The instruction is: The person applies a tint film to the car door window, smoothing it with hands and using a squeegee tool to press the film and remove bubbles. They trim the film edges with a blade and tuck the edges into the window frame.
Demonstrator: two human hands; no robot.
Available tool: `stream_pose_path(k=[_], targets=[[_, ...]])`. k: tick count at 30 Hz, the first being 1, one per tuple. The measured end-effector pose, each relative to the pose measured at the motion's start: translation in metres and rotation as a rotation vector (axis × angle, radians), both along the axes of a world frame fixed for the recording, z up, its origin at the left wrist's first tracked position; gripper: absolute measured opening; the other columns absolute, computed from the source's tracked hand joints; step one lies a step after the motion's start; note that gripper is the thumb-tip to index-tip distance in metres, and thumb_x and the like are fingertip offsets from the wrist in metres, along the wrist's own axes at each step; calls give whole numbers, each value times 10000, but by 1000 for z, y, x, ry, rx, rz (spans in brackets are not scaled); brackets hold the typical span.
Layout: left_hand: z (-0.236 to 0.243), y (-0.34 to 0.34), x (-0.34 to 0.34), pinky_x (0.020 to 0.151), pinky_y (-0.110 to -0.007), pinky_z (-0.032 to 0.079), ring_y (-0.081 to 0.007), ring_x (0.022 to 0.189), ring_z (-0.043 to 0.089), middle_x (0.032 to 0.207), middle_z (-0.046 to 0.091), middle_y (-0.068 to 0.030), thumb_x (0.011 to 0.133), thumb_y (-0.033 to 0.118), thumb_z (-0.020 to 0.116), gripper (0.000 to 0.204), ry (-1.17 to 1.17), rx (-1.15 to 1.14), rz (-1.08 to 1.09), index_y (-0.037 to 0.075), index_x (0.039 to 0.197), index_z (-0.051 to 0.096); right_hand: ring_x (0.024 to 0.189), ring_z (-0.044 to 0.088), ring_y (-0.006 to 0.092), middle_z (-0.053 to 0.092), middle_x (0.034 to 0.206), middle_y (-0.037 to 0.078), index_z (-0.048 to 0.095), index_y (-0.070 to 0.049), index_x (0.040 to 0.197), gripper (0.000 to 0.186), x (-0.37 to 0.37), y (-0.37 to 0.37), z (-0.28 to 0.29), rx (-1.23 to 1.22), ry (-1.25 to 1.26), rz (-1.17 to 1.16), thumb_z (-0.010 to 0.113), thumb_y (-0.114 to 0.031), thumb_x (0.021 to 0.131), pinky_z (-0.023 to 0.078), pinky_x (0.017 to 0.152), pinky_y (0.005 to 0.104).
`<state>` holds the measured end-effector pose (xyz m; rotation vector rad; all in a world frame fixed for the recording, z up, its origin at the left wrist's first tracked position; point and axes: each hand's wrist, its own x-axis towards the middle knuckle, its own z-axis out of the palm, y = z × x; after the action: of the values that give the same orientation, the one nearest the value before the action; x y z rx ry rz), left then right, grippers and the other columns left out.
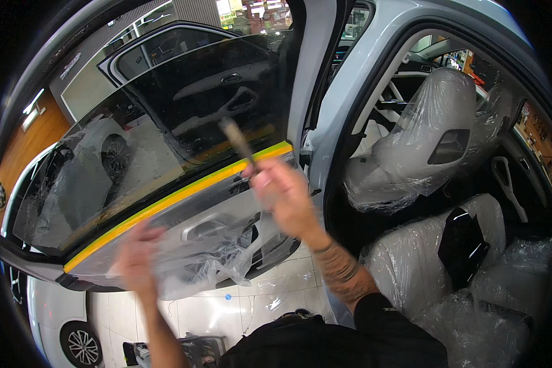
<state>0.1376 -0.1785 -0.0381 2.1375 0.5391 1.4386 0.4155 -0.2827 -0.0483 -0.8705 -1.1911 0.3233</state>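
My right hand (pixel 285 196) is closed around the dark handle of a slim brush-like tool (pixel 238 140). The tool's pale, flat tip points up toward the window glass (pixel 184 132), and motion blurs it. Whether it touches the glass I cannot tell. My left hand (pixel 138 257) is smeared by motion in front of the lower door panel, so its fingers cannot be made out. Yellow masking tape (pixel 178 195) runs along the bottom edge of the window. Below it, clear plastic film (pixel 218 260) hangs over the grey door panel (pixel 196 211).
To the right, behind the pillar (pixel 343 116), are car seats (pixel 435 129) wrapped in clear plastic. A white car's wheel (pixel 81 345) shows at lower left. On the tiled floor (pixel 251 306) stands a dark case-like object (pixel 202 351) near my left forearm.
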Motion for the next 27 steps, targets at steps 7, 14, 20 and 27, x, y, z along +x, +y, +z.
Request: stream_pose_path(k=[7, 14, 20, 27], targets=[[-29, -40, 105, 973, -332, 455, -230, 1165, 585, 1271, 631, -161, 993, 218, 561, 368, -192, -440, -326, -29, 1260, 616, 827, 631, 373, 624, 934, 194, 567, 31, 1145, 220, -60, 21, -32, 5, -205, 62, 520, -109, 982, 482, 709, 379], [-3, 14, 40, 1092, -406, 344, -278, 1350, 431, 1510, 409, -174, 1002, 209, 544, 269, -340, 187, 281, -6, 974, 702, 1317, 440, 410, 446, 1400, 279, 372, 39, 1448, 783, -17, 57, 10, 237, -247, -484, 752, -304, 856, 355, 1093, 415], [23, 79, -56, 1040, -349, 392, -254, 1269, 515, 1580, 324, -126, 1015, 217, 533, 292, -141, 380, 740, -10, 977, 713, 1437, -100, 540, -177, 1534, 371, -91, 8, 1531, 1359, 16, 132, 78, 277, -348, -985, 654, -759, 691, 60, 1151, 625], [18, 97, -70, 959, -288, 427, -152, 1113, 566, 1594, 302, -108, 1014, 215, 540, 300, -111, 312, 587, -34, 936, 688, 1434, -153, 527, -231, 1530, 346, -129, -53, 1540, 1368, 18, 142, 78, 215, -299, -1047, 636, -781, 670, 54, 1129, 666]])
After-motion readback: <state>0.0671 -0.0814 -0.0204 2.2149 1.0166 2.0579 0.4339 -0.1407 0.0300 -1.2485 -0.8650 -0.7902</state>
